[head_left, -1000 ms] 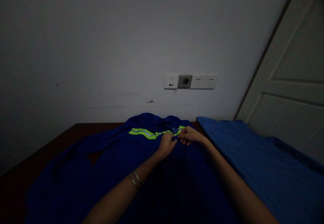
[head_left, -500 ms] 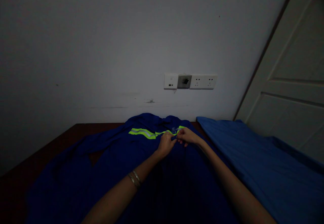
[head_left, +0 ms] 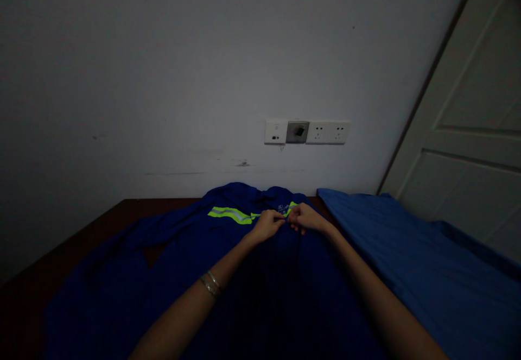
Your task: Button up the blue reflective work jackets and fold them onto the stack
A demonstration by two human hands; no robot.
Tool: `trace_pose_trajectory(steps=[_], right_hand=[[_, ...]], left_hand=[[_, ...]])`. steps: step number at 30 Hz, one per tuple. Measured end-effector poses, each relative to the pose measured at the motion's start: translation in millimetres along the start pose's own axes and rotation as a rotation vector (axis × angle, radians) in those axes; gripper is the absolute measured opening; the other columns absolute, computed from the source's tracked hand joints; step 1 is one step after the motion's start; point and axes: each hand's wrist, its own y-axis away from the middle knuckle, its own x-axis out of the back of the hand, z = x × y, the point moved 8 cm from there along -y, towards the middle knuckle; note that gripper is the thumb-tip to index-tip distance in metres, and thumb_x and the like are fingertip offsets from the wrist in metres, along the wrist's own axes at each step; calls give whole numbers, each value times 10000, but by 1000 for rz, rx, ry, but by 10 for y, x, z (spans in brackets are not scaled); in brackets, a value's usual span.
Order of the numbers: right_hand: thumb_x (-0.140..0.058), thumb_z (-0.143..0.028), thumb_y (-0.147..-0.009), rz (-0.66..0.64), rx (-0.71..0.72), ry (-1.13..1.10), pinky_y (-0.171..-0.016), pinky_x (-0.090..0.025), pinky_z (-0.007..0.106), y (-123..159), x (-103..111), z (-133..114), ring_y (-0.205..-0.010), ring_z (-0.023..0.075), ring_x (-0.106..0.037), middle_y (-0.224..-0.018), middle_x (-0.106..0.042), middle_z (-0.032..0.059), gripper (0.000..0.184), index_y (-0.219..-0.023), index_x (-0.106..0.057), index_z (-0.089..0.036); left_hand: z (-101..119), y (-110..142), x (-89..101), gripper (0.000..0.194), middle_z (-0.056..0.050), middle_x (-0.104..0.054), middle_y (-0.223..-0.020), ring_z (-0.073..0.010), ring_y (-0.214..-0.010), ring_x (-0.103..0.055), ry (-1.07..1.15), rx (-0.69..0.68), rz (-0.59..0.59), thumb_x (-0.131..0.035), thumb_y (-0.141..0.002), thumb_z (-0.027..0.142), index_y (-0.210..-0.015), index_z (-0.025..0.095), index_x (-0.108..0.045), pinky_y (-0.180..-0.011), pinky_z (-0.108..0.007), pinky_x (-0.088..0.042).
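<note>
A dark blue work jacket point(head_left: 183, 257) lies spread out, its collar toward the wall and one sleeve reaching to the left. A yellow-green reflective stripe point(head_left: 230, 215) with a grey band crosses its chest, and small white lettering point(head_left: 281, 208) sits just above. My left hand point(head_left: 266, 226), with bracelets on the wrist, pinches the jacket front near the stripe. Right beside it, my right hand point(head_left: 306, 218) has its fingertips closed on the jacket front too. Any button or fastener between the fingers is too small and dark to make out.
The jacket rests on a dark reddish table point(head_left: 140, 206) against a white wall point(head_left: 183, 77). A lighter blue cloth point(head_left: 407, 257) lies to the right. Sockets and a switch point(head_left: 307, 132) are on the wall, and a panelled door point(head_left: 468, 181) stands at right.
My left hand has shifted slightly, its fingers now stretched flatter toward the right hand. My right hand has barely moved, staying at the jacket front.
</note>
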Motion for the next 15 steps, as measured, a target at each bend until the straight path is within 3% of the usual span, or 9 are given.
trace_pose_trajectory(steps=[15], right_hand=[[-426, -104, -623, 13, 166, 148, -386, -379, 164, 8, -21, -87, -433, 96, -524, -519, -576, -20, 124, -630, -541, -149]], left_hand=[[57, 46, -8, 207, -70, -657, -822, -166, -808, -577, -255, -91, 52, -465, -814, 150, -792, 151, -671, -750, -243, -404]])
